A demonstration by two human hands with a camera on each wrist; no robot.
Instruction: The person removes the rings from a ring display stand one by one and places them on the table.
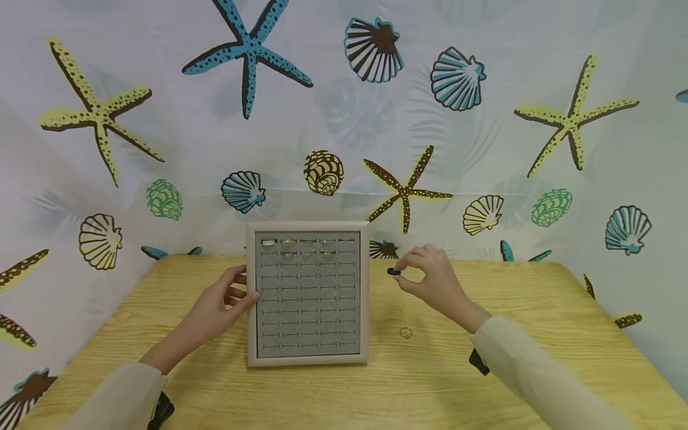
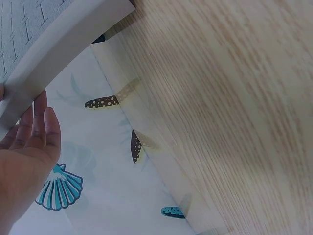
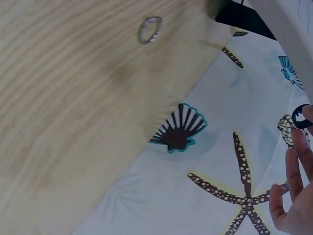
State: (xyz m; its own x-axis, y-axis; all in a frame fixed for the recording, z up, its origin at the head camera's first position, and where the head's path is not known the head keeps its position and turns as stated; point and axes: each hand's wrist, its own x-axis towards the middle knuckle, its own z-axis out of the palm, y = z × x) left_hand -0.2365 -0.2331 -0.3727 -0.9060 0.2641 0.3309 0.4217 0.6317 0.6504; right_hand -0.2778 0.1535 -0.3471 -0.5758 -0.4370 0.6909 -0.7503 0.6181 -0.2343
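While the left hand (image 1: 217,307) grips the ring board (image 1: 309,322), the right hand (image 1: 434,282) pinches a dark ring (image 1: 393,272).

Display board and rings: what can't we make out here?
Display board, most of its back: head view, hidden by its front.
Slotted rings, fine detail: head view, too small.
Dark ring, full outline: right wrist view, partly covered by the right hand.
Left hand, thumb: left wrist view, mostly cut off by the left edge.
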